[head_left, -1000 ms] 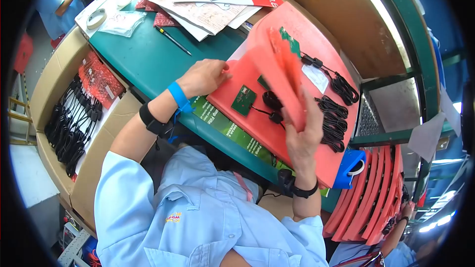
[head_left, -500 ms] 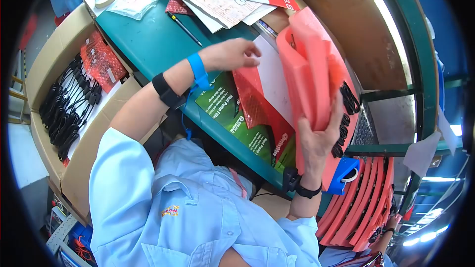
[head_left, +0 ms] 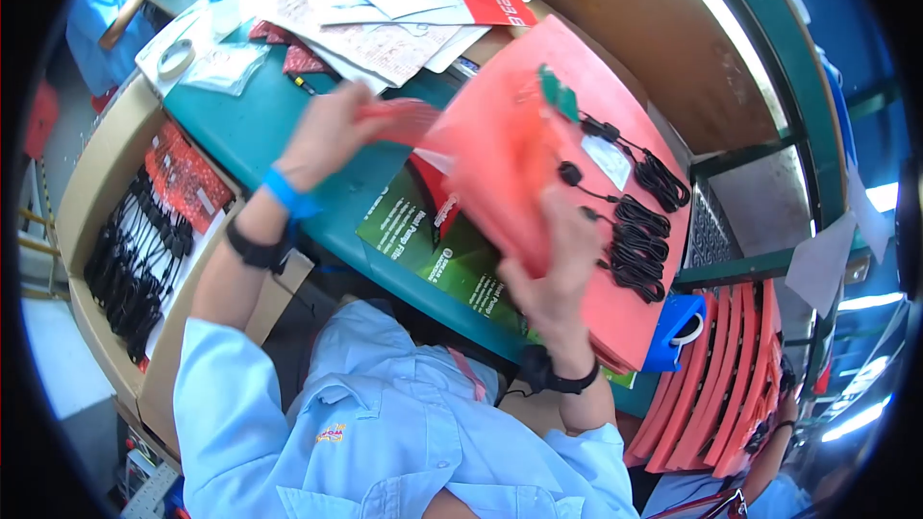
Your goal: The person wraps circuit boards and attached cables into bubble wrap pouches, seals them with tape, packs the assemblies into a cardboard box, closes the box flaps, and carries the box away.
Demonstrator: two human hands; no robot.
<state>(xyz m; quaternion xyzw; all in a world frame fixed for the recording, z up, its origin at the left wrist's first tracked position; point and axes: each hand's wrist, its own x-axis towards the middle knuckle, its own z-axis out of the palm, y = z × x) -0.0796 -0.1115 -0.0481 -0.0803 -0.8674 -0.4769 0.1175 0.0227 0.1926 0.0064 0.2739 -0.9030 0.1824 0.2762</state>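
My left hand (head_left: 332,130) is closed on the edge of a thin pink-red flap (head_left: 404,121) over the green tabletop; whether it is foam or bubble wrap is blurred. My right hand (head_left: 567,264) grips the near end of a folded bundle of pink foam sheets (head_left: 486,187), thumb on the left side. Under and behind the bundle lies a larger stack of flat pink foam sheet (head_left: 543,43). Coiled black cables (head_left: 639,245) with plugs rest on it, beside a white label (head_left: 608,161) and a small green piece (head_left: 558,93).
A carton (head_left: 154,356) at left holds black cables and red bubble bags (head_left: 187,173). Papers (head_left: 365,14), a tape roll (head_left: 176,60) and a bottle (head_left: 221,0) lie at the back. A blue tape dispenser (head_left: 678,332) and pink foam trays (head_left: 711,375) are at right. Other people work nearby.
My left hand has moved left and now grips the pink-red flap. My right hand has shifted left with the foam bundle, uncovering the cables and label on the stack.
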